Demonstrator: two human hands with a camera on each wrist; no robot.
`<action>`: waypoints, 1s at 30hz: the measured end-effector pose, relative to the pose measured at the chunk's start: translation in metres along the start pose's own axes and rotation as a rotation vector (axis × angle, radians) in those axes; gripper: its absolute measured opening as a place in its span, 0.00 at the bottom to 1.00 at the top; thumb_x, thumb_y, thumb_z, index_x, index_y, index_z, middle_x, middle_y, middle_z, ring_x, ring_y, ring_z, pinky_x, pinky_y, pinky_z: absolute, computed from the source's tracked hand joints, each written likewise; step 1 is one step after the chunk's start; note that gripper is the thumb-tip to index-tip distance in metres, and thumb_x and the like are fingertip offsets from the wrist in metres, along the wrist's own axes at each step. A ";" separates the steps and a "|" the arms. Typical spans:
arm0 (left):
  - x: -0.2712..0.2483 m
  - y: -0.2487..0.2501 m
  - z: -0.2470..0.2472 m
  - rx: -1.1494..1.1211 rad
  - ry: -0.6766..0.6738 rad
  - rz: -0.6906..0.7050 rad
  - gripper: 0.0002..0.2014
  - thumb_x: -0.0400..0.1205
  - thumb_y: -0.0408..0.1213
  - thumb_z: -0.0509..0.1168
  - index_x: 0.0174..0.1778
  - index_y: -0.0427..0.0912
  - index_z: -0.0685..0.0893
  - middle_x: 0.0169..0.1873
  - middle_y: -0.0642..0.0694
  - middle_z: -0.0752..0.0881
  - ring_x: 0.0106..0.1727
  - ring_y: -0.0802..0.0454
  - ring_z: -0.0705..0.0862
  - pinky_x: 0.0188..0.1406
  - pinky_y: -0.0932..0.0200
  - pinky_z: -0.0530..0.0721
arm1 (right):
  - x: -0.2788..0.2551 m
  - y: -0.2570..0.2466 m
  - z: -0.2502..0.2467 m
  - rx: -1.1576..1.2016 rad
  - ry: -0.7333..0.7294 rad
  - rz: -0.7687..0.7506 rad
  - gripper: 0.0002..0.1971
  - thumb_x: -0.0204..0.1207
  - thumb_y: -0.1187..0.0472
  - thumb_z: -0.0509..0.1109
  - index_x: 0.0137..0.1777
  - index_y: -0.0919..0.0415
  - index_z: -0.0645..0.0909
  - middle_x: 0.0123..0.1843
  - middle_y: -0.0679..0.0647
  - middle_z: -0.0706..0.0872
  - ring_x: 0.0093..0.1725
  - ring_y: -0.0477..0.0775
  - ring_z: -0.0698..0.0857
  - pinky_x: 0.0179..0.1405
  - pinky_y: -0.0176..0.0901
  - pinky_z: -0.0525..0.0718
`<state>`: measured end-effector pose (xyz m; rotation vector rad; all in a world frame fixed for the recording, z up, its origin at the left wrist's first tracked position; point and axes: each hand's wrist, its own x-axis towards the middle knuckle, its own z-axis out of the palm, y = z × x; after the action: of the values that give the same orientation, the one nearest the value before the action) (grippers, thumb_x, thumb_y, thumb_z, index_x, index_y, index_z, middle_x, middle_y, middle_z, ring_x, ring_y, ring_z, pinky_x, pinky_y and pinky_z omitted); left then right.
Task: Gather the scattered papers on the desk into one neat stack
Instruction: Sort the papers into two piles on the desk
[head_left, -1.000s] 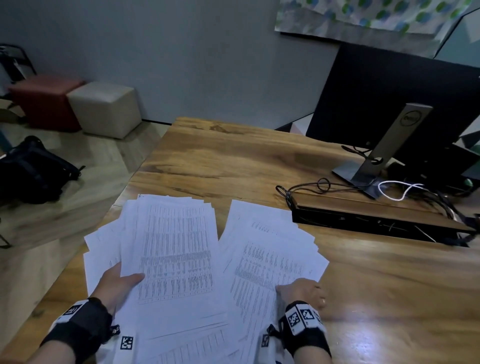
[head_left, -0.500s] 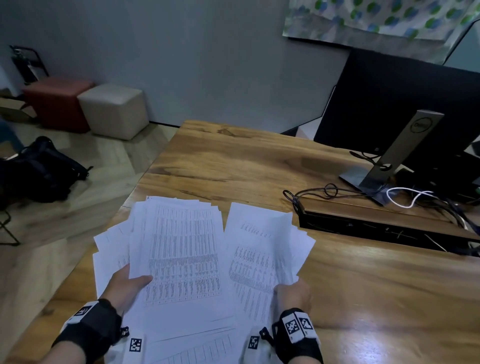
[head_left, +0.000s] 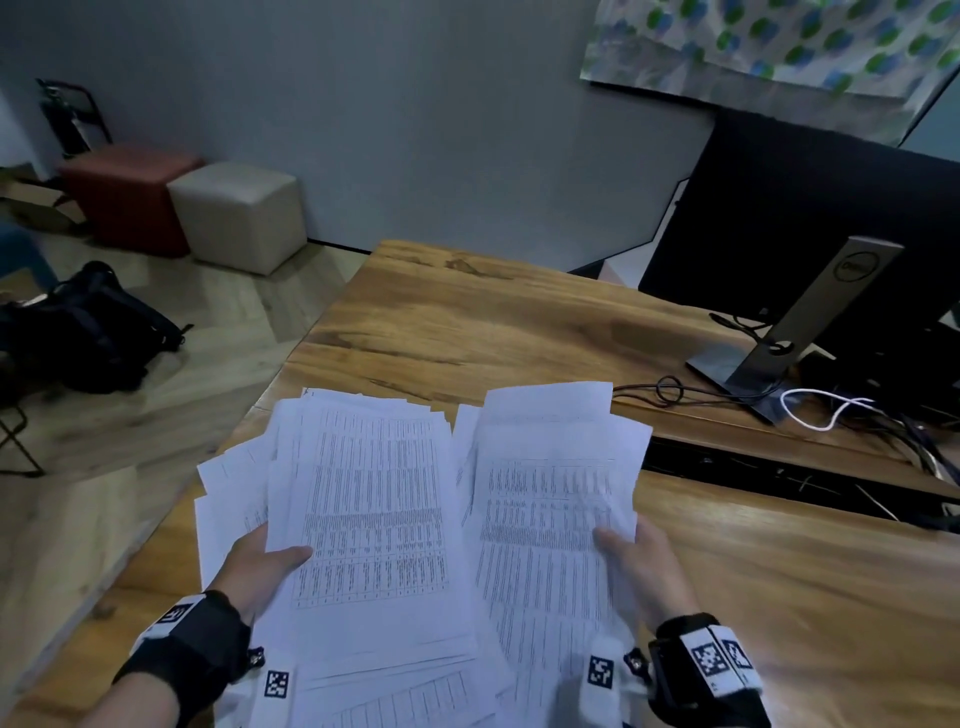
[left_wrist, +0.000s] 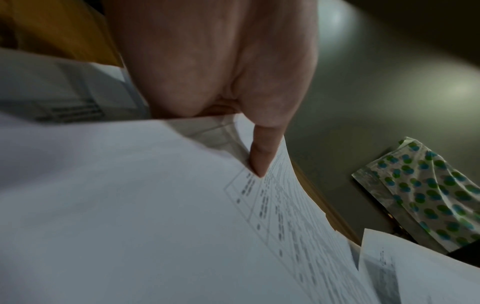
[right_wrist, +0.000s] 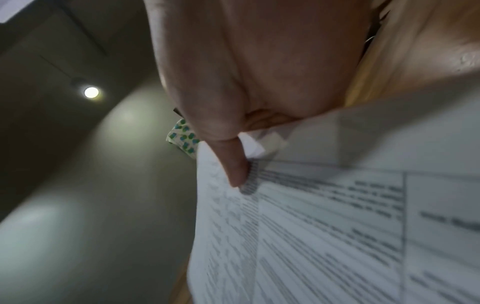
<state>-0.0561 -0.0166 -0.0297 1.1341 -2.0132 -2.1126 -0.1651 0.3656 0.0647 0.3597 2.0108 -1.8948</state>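
Two fanned bunches of printed white papers are lifted above the wooden desk (head_left: 519, 322). My left hand (head_left: 260, 566) grips the left bunch (head_left: 369, 499) at its lower left, thumb on top, the other fingers hidden beneath. My right hand (head_left: 639, 566) grips the right bunch (head_left: 550, 499) at its right edge, thumb on the printed face. In the left wrist view my thumb (left_wrist: 262, 152) presses on the top sheet (left_wrist: 155, 205). In the right wrist view my thumb (right_wrist: 233, 164) pinches the sheets (right_wrist: 337, 226). The two bunches overlap near the bottom middle.
A black monitor (head_left: 810, 218) on a grey stand (head_left: 810, 322) sits at the desk's back right, with cables (head_left: 810, 410) and a raised wooden shelf (head_left: 779, 447) before it. Left of the desk, on the floor, lie a black bag (head_left: 88, 332) and two cube stools (head_left: 239, 213).
Both hands have lifted the papers off the desk and tilted them up toward me. The right bunch has drawn closer to the left one.
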 end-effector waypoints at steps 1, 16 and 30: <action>0.001 -0.001 0.000 -0.006 0.005 0.003 0.20 0.83 0.22 0.66 0.72 0.33 0.79 0.63 0.35 0.87 0.62 0.34 0.85 0.68 0.41 0.79 | -0.001 -0.004 0.000 -0.054 0.037 -0.033 0.10 0.85 0.70 0.61 0.62 0.66 0.79 0.55 0.62 0.90 0.50 0.59 0.91 0.31 0.39 0.89; 0.009 -0.005 -0.006 0.015 -0.009 -0.012 0.20 0.81 0.25 0.69 0.70 0.36 0.81 0.60 0.39 0.89 0.60 0.37 0.88 0.68 0.37 0.82 | -0.067 -0.167 -0.011 -0.363 -0.116 -0.712 0.10 0.80 0.70 0.67 0.46 0.54 0.84 0.34 0.37 0.92 0.31 0.34 0.86 0.28 0.24 0.82; -0.002 0.003 -0.002 -0.094 -0.113 -0.059 0.19 0.83 0.27 0.65 0.71 0.42 0.82 0.64 0.40 0.89 0.62 0.39 0.89 0.69 0.36 0.81 | 0.064 -0.035 0.098 -0.248 -0.301 -0.125 0.16 0.73 0.78 0.63 0.53 0.60 0.83 0.43 0.54 0.93 0.47 0.58 0.92 0.40 0.45 0.89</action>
<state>-0.0547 -0.0180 -0.0256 1.0968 -1.9229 -2.3232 -0.2302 0.2617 0.0654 -0.1128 2.0637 -1.6252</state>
